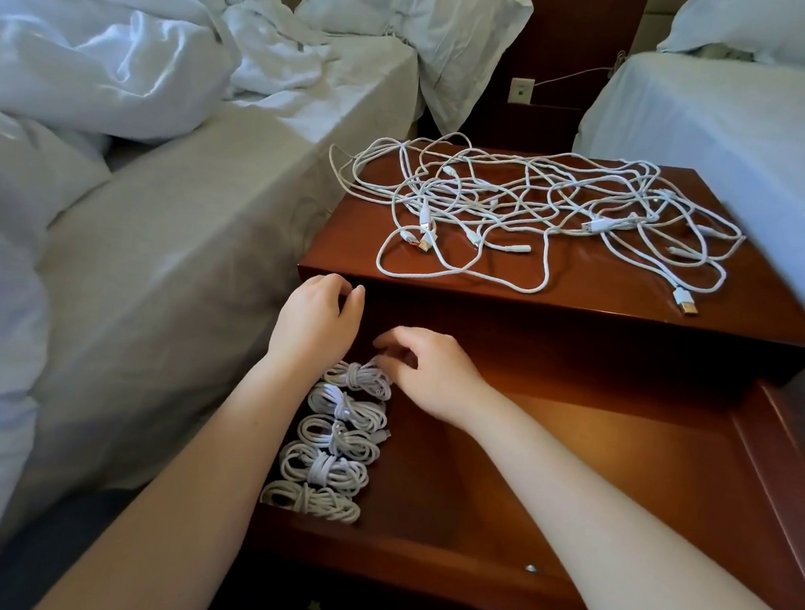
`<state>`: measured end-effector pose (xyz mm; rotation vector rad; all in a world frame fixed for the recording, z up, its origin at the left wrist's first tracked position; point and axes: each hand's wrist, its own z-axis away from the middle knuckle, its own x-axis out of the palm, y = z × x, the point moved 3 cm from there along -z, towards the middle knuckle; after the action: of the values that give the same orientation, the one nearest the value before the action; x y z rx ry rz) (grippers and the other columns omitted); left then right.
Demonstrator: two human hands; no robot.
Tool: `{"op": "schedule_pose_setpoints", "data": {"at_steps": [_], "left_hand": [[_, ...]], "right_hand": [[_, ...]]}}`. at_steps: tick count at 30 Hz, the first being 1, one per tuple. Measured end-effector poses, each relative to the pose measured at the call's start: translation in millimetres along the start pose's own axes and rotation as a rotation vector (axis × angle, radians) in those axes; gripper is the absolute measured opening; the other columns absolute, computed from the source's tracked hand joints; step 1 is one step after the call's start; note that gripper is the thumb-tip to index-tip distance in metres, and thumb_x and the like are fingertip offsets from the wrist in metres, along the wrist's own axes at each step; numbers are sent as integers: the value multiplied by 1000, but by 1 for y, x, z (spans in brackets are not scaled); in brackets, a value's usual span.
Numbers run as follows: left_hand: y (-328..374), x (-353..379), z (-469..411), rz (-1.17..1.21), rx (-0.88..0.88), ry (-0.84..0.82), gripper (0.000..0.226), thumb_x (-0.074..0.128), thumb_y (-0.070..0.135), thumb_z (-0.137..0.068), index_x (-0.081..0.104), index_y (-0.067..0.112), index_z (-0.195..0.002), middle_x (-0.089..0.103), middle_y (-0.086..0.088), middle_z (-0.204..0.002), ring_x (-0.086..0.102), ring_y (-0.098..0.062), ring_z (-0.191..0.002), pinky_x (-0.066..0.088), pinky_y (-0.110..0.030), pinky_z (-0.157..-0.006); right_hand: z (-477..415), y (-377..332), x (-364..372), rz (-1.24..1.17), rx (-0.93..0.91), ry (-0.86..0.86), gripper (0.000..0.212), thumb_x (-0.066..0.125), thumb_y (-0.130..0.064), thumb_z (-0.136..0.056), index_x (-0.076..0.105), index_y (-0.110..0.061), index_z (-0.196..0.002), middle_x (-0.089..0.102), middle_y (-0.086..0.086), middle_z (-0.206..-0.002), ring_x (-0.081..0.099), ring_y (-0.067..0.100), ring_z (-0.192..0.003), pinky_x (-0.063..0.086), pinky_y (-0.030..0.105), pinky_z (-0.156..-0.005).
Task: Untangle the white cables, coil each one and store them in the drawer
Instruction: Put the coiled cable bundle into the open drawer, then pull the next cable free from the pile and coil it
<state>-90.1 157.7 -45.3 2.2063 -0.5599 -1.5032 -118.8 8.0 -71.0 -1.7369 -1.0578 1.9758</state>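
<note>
A tangle of white cables (pixel 600 225) lies spread over the top of the wooden nightstand (pixel 613 295). Below it the drawer (pixel 571 473) stands pulled out. Several coiled white cables (pixel 325 469) lie in a column along its left side. My right hand (pixel 428 376) reaches into the drawer, its curled fingertips on the right end of the farthest coil (pixel 359 380). Just left of that coil, my left hand (pixel 318 319) hovers by the nightstand's front edge. Its fingers are loosely curled and hold nothing.
A bed with a rumpled white duvet (pixel 95 54) runs along the left, close to the nightstand. A second bed (pixel 751 132) stands at the right. A wall socket (pixel 520 90) sits behind the nightstand. The drawer's right rim (pixel 786 489) juts toward me.
</note>
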Motion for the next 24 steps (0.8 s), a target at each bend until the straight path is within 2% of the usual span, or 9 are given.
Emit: {"op": "schedule_pose_setpoints", "data": {"at_steps": [2, 9, 15, 20, 24], "left_hand": [[0, 0, 1, 8, 3, -5, 29, 49, 27, -97, 65, 3, -97, 62, -7, -93, 55, -22, -90, 35, -26, -72], [-3, 1, 3, 1, 15, -27, 28, 50, 27, -97, 64, 4, -88, 55, -2, -83, 47, -15, -78, 31, -24, -69], [-2, 0, 3, 15, 42, 8, 28, 51, 24, -96, 62, 4, -82, 54, -3, -78, 46, -16, -74, 27, -22, -64], [4, -1, 4, 65, 57, 52, 29, 51, 20, -96, 63, -1, -81, 59, -8, -78, 48, -17, -73, 28, -22, -63], [20, -2, 2, 131, 90, 73, 25, 53, 18, -95, 65, -2, -84, 63, -10, -79, 52, -19, -75, 31, -23, -64]], "right_hand": [[2, 1, 6, 19, -16, -62, 32, 59, -35, -94, 60, -27, -125, 63, -2, -122, 57, 18, -110, 49, 39, -94], [3, -2, 11, -13, -48, -136, 24, 63, -29, -92, 63, -26, -116, 64, -2, -111, 58, 16, -97, 50, 34, -86], [4, 1, 11, -73, -17, -145, 39, 63, -33, -91, 54, -31, -129, 61, -2, -119, 57, 17, -107, 48, 34, -93], [2, 4, 8, -81, -12, -89, 39, 61, -31, -91, 53, -31, -130, 63, -6, -112, 60, 16, -103, 51, 40, -93], [0, 2, -16, -135, -28, 114, 30, 61, -24, -91, 60, -26, -121, 64, -12, -98, 61, 13, -89, 51, 39, -89]]}}
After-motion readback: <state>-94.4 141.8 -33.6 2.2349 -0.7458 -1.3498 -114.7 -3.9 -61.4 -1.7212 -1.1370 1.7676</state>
